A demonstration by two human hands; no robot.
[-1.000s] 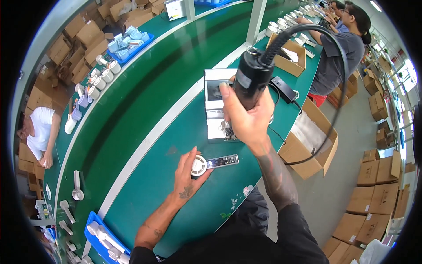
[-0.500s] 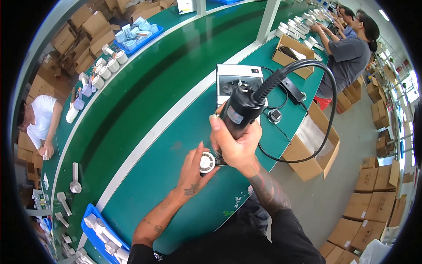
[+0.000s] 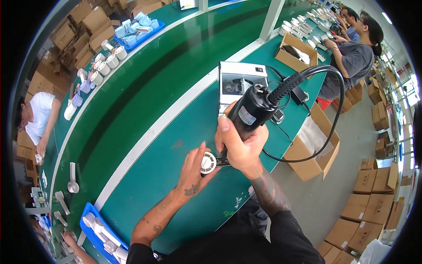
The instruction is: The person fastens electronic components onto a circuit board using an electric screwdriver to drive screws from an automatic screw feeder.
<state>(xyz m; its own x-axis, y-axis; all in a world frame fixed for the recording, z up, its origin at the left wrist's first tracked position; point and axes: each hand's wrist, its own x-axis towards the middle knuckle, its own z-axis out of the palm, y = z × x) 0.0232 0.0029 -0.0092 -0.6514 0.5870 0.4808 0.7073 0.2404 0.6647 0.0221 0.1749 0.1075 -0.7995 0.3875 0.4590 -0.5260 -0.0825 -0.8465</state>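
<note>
My right hand [image 3: 244, 147] is wrapped round a black corded electric screwdriver [image 3: 251, 112], held upright with its thick cable looping off to the right. Its lower tip is hidden by my fingers. My left hand [image 3: 193, 169] is closed round a handheld device [image 3: 208, 163] with a round white slotted head and a dark inner part reaching toward the screwdriver. The tip is close to that dark part; whether it touches, I cannot tell. Just beyond the screwdriver stands a white-framed screw feeder [image 3: 241, 83].
A green table [image 3: 162, 193] lies under my hands, bordered by a curving green conveyor [image 3: 145, 83]. A blue tray [image 3: 94, 233] of white parts stands lower left. Cardboard boxes [image 3: 314, 136] sit at right. Co-workers [image 3: 358, 57] work at far right, another person [image 3: 39, 116] at left.
The screwdriver and my right hand have shifted slightly right and down in view. A co-worker's arm has appeared over the conveyor parts at lower left.
</note>
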